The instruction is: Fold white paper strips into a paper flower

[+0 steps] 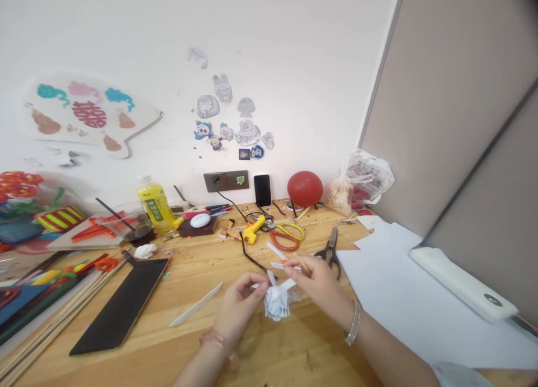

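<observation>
White wall (294, 33) w/ cutout stickers (247, 133) runs behind your wood table (185, 353); take the yellow glue gun (254, 230) as ref pt. Your white paper flower (277, 304), folded w/ strips poking up top, is nearer you than the gun, a bit to its R, btwn both hands. Your L hand (239, 303) is narrow, thumb & fingertips pinched at the flower's L edge. Your R hand (319, 280) is also closed, fingers round a thin tan stick (303, 263), near the flower's upper R; an orange bit shows at the fingertips, can't tell what it is.

Just R of the gun: red & yellow handle loops (286, 245). Farther R: black-handled scissors (331, 252), then white sheets (420, 297) w/ a long white device (462, 283) on top. Behind the gun: phone (263, 190) upright by the wall; behind & R, a red balloon (305, 188). L of gun: white mouse (200, 221) on a dark box (185, 227), then yellow bottle (155, 204), then cup (137, 230) w/ dark liquid. Your side of the gun, going L: bent black stem (247, 256), loose white strip (196, 305), black board (121, 305).
</observation>
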Available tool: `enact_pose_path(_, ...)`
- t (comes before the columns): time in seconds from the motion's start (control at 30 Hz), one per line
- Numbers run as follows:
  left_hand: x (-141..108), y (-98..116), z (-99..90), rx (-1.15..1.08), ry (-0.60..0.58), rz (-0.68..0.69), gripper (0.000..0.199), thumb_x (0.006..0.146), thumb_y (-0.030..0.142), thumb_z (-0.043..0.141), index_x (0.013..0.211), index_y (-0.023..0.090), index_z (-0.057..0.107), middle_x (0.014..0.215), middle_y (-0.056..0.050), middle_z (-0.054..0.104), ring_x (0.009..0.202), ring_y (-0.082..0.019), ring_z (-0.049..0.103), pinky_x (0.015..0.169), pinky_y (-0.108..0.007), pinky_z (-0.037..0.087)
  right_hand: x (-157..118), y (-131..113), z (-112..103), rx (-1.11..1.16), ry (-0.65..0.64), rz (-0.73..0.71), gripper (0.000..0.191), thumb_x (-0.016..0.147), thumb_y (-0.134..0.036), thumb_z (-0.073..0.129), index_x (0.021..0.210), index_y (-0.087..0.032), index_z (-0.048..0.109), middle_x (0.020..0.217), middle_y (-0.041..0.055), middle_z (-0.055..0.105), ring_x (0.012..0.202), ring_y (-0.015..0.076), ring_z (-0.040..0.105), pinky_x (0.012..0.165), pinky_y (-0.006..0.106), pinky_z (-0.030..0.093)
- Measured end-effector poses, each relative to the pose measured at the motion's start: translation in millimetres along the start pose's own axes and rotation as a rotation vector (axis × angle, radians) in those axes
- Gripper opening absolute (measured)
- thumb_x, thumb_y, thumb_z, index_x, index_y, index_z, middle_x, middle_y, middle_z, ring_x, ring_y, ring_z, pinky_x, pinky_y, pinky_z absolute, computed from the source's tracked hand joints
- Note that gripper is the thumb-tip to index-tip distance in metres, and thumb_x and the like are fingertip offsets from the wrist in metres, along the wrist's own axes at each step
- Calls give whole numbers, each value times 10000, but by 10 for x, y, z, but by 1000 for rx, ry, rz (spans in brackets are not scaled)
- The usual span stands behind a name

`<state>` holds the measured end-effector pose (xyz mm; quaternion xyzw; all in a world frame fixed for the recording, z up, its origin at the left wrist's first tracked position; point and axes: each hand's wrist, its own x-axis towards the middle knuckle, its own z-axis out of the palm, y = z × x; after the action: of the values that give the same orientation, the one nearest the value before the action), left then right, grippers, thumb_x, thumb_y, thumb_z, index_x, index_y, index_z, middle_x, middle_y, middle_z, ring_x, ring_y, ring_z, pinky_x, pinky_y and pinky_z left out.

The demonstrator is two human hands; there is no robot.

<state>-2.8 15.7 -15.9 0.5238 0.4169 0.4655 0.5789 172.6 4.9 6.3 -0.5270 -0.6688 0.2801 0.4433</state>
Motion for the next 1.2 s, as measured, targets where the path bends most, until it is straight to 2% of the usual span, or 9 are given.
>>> enact_pose_path(0.07,12,-4,-11,-103,53,-17,278,587,375,732,671,143,605,655,1,612,585,-101,523,563,-199,427,10,5,-38,86,-15,41,262,783,-368,532,838,-141,650,738,31,619,653,151,515,596,249,373)
enact_pose_path(0.17,16,-26,-15,-221,98,-20,306,553,378,758,675,148,596,683,6,617,601,-97,533,565,-191,429,-3,9,-40,132,-86,37,276,752,-391,571,841,-140,645,620,-18,528,556,113,431,526,221,325)
enact_pose_path(0.3,27,-107,4,-274,43,-29,296,555,367,762,670,155,591,662,21,603,595,-91,529,575,-191,432,-25,15,21,27,-46,2,160,740,-296,587,786,-153,641,547,-55,398,516,92,333,484,205,263)
enact_pose_path(0.47,47,-173,18,-197,-16,-17,257,615,358,727,732,158,614,706,5,618,638,-108,543,611,-210,442,-20,26,46,-27,-48,14,129,731,-256,583,799,-157,632,589,-45,466,540,98,379,507,209,292)
enact_pose_path(0.6,53,-147,-6,-128,-33,-11,311,615,383,721,798,150,626,798,-41,652,746,-158,580,666,-241,459,-18,5,33,4,-67,13,109,724,-250,585,782,-163,615,641,-34,534,588,113,448,556,222,340)
enact_pose_path(0.8,47,-78,-14,-321,-1,-204,376,634,400,707,887,147,593,859,-83,660,822,-216,617,687,-335,509,10,20,46,301,6,120,185,731,-344,573,769,-165,548,724,6,584,693,160,552,640,270,427)
enact_pose_path(0.93,39,-30,9,-422,43,-152,400,556,287,782,888,149,606,839,-67,679,809,-181,635,781,-306,489,9,21,68,454,65,189,226,697,-380,601,770,-181,521,674,-13,554,650,155,547,576,255,429)
enact_pose_path(1.0,34,-4,11,-377,76,-93,387,550,291,781,877,156,625,841,-61,687,795,-175,636,774,-299,490,-6,1,81,432,56,192,198,688,-343,606,759,-178,523,660,-19,537,640,146,534,566,245,417)
enact_pose_path(1.2,11,100,3,-20,131,37,321,529,355,755,764,148,685,778,-65,711,731,-203,632,712,-305,502,-36,5,113,404,-7,190,174,679,-294,600,766,-169,515,703,-18,537,654,140,526,597,248,412)
